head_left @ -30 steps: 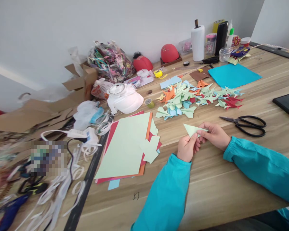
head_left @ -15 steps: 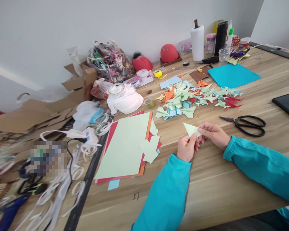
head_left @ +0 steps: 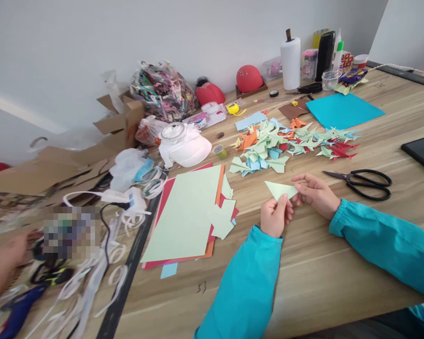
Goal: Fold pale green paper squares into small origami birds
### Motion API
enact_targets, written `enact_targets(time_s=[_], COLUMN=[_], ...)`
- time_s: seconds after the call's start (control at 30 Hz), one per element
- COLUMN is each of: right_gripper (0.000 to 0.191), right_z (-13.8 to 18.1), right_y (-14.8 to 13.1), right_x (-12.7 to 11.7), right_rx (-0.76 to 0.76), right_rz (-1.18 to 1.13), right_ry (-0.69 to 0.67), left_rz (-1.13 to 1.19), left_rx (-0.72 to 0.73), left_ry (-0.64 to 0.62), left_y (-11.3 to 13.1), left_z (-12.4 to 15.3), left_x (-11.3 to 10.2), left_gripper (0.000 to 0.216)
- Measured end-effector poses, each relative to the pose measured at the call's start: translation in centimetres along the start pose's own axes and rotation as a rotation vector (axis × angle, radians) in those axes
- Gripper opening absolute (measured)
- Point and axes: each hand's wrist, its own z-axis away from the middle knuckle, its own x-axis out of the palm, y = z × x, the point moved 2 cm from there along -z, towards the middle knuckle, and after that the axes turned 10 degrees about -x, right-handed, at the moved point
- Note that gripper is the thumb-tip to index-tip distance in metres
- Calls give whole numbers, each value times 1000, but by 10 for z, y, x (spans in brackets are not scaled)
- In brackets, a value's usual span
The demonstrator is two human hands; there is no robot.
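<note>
A small pale green folded paper triangle [head_left: 278, 189] is held just above the wooden table [head_left: 339, 263] between both of my hands. My left hand [head_left: 274, 216] pinches its lower edge with closed fingers. My right hand [head_left: 316, 193] grips its right end, fingers curled onto it. Both arms wear teal sleeves. A heap of folded paper shapes [head_left: 286, 143] in green, blue, orange and red lies just beyond my hands. A stack of coloured paper sheets [head_left: 187, 214], pale green on top, rests to the left of my left hand.
Black scissors [head_left: 362, 181] lie right of my right hand, a dark phone [head_left: 422, 153] further right. A blue sheet [head_left: 342, 109], a paper roll [head_left: 290, 63] and bottles stand at the back. Bags, cardboard and white strips crowd the left, where another person's hand [head_left: 7, 254] reaches in.
The green triangle has turned a little in my fingers, and my right hand has slid along its right end. Another person's hand has come further in at the far left.
</note>
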Motion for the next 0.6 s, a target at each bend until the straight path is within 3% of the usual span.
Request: enact_targets(time_s=[0.07, 0.23, 0.6], right_gripper=[34, 37, 43], right_z=[0, 2, 3], right_y=[0, -1, -1], right_x=[0, 4, 4], right_rx=[19, -7, -5], right_rz=[-13, 158, 135], right_ry=[15, -132, -90], left_rz=[21, -44, -29], left_rx=[15, 98, 90], left_ry=[32, 4, -14], left_y=[0, 5, 2], left_z=[1, 6, 4], left_x=[0, 4, 3], left_gripper=[43, 42, 40])
